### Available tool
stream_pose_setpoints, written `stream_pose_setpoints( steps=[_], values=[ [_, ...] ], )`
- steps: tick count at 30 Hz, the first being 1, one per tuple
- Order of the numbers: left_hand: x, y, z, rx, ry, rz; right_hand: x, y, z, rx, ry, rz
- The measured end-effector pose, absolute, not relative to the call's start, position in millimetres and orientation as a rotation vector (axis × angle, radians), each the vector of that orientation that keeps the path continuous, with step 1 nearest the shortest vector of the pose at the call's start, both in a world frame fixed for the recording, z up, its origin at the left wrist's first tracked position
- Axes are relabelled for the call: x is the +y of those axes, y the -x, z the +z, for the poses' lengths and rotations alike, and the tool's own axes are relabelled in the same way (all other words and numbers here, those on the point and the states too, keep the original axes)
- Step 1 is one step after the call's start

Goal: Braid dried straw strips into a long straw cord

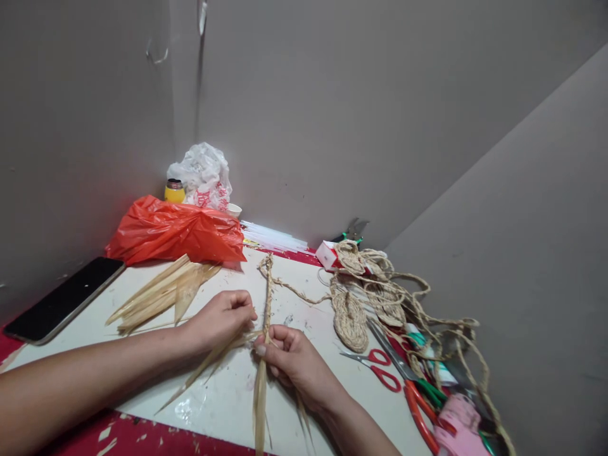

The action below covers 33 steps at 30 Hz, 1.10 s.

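My left hand (219, 318) is closed in a pinch on pale dried leaf strips (209, 364) that trail toward the near left. My right hand (289, 360) is closed on the lower end of a twisted straw braid (268, 291), where loose strips (259, 405) hang down toward me. The braid runs away from me across the white board (304, 316) and joins a thin straw cord (294, 291) leading right. The two hands almost touch at the braid.
A bundle of dried leaves (159, 292) lies left, a phone (64, 297) beyond it. Behind are an orange plastic bag (175, 229), a white bag (202, 174) and a yellow jar (174, 190). Right: woven straw sole (349, 316), tangled straw rope (403, 291), red scissors (380, 370), pliers (418, 396). Cardboard walls surround.
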<state>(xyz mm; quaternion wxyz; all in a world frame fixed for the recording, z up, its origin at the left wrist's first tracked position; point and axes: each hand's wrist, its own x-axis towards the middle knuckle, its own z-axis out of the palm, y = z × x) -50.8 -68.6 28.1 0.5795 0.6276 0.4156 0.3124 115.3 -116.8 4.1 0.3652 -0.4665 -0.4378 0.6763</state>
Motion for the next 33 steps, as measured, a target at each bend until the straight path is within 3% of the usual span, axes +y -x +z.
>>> stream_pose_setpoints(
  steps=[13,22,33],
  values=[
    [-83,45,13,0.892,-1.477,0.516,-115,-118,6,-1.099,1.147,1.806],
    [-79,48,19,0.854,-1.543,0.611,-115,-124,3,-1.107,1.106,1.817],
    [-85,54,29,0.952,-2.23,0.532,-115,-126,2,-1.275,1.156,1.707]
  ],
)
